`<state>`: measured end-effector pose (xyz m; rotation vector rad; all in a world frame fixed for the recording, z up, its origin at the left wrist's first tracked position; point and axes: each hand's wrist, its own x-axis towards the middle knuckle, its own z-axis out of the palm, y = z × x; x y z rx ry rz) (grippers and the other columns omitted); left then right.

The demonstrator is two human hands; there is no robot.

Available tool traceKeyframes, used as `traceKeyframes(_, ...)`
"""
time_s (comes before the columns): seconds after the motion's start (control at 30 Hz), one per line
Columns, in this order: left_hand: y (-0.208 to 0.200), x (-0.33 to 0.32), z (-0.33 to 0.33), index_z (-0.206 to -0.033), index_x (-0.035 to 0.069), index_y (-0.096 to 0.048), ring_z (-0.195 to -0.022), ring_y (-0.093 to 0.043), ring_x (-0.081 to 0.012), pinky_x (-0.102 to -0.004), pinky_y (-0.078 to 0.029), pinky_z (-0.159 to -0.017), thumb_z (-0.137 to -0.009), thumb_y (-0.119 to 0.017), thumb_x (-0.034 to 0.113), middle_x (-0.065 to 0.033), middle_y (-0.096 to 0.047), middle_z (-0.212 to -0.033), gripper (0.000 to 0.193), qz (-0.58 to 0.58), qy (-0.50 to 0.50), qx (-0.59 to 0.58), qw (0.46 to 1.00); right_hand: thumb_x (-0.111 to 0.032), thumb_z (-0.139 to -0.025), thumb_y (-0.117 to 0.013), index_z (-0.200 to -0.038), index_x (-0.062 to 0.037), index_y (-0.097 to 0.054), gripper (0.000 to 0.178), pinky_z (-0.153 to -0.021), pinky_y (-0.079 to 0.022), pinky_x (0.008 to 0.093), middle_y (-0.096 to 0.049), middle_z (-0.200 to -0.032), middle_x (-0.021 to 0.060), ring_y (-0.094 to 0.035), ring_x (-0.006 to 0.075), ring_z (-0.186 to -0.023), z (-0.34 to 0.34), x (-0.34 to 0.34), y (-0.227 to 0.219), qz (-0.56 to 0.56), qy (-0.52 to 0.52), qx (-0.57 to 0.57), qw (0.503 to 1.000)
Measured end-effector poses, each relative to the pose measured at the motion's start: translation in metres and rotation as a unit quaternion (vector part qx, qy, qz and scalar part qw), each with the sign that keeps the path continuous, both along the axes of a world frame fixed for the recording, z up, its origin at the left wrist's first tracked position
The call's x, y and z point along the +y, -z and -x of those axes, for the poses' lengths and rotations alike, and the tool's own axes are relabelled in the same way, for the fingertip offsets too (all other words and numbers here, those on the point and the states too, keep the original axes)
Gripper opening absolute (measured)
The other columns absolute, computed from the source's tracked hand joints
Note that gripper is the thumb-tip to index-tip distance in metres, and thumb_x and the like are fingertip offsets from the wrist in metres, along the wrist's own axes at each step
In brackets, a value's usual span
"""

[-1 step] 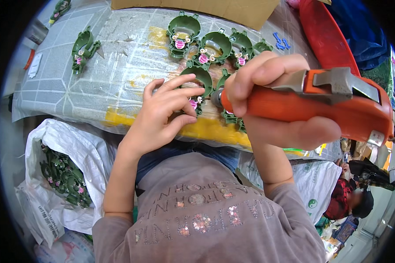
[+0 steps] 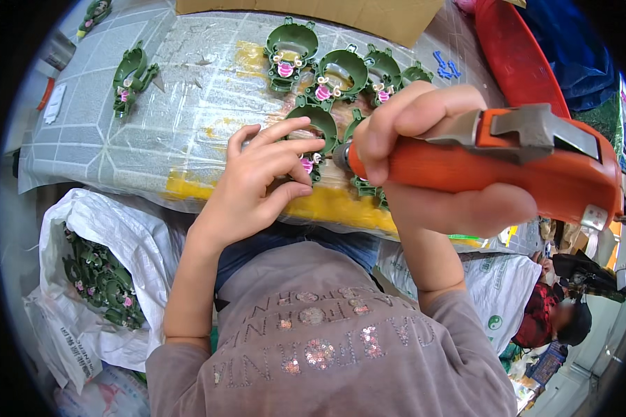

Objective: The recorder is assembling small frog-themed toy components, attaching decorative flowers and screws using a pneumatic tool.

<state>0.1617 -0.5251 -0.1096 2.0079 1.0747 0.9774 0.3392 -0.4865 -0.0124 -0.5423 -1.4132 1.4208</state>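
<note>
My left hand (image 2: 257, 177) holds down a green plastic toy part (image 2: 321, 124), its fingers over the round bowl-like shell and its thumb at the lower edge. A pink-and-white striped piece shows beside the fingers. My right hand (image 2: 424, 132) is closed around an orange power screwdriver (image 2: 494, 170) with a metal lever on its side. The tool's tip points left at the held part, close to my left fingertips; whether it touches is unclear. Similar green parts (image 2: 291, 42) stand in rows just beyond my hands, and some are partly hidden behind my right hand.
A white woven sack (image 2: 149, 257) of green parts (image 2: 104, 278) stands at the lower left. Another green part (image 2: 130, 76) lies farther left on the table (image 2: 181, 132). Beyond are a cardboard box (image 2: 313, 14), small blue pieces (image 2: 446, 66) and a red object (image 2: 525, 62). A person (image 2: 546, 313) is at the right.
The power screwdriver and my right hand have shifted very slightly left. My left hand and the green toy parts look the same.
</note>
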Motion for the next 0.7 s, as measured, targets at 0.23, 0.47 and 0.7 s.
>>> traceKeyframes(0.23, 0.004, -0.002, -0.002, -0.074, 0.011, -0.062, -0.126, -0.047, -0.0204, -0.0408, -0.022, -0.101, -0.074, -0.070, 0.011, -0.0005, -0.065, -0.117, 0.008, -0.020, -0.013, -0.001, 1.000, -0.046, -0.079, -0.070, -0.081, -0.0012, -0.056, 0.047, -0.055, -0.046, 0.0262, -0.057, -0.073, 0.0077, -0.056, 0.0148, -0.060, 0.005, 0.003, 0.015, 0.001, -0.015, 0.075, 0.997)
traceKeyframes(0.47, 0.004, -0.001, -0.004, -0.074, 0.011, -0.066, -0.126, -0.047, -0.0207, -0.0380, -0.024, -0.100, -0.073, -0.071, 0.013, -0.0020, -0.065, -0.118, 0.005, -0.019, -0.020, -0.022, 0.999, -0.043, -0.086, -0.059, -0.083, -0.0006, -0.054, 0.043, -0.051, -0.046, 0.0280, -0.057, -0.075, 0.0093, -0.055, 0.0170, -0.058, -0.002, 0.012, 0.020, -0.064, -0.023, 0.053, 0.996)
traceKeyframes(0.7, -0.018, -0.011, -0.013, -0.073, 0.011, -0.066, -0.127, -0.045, -0.0247, -0.0407, -0.025, -0.099, -0.071, -0.074, 0.017, -0.0034, -0.061, -0.123, 0.010, -0.107, -0.127, 0.008, 0.986, -0.078, -0.075, -0.051, -0.115, 0.0013, -0.048, 0.089, -0.057, -0.044, 0.0295, -0.055, -0.093, 0.0166, -0.056, 0.0176, -0.063, -0.036, 0.013, -0.026, -0.113, -0.194, 0.116, 0.968)
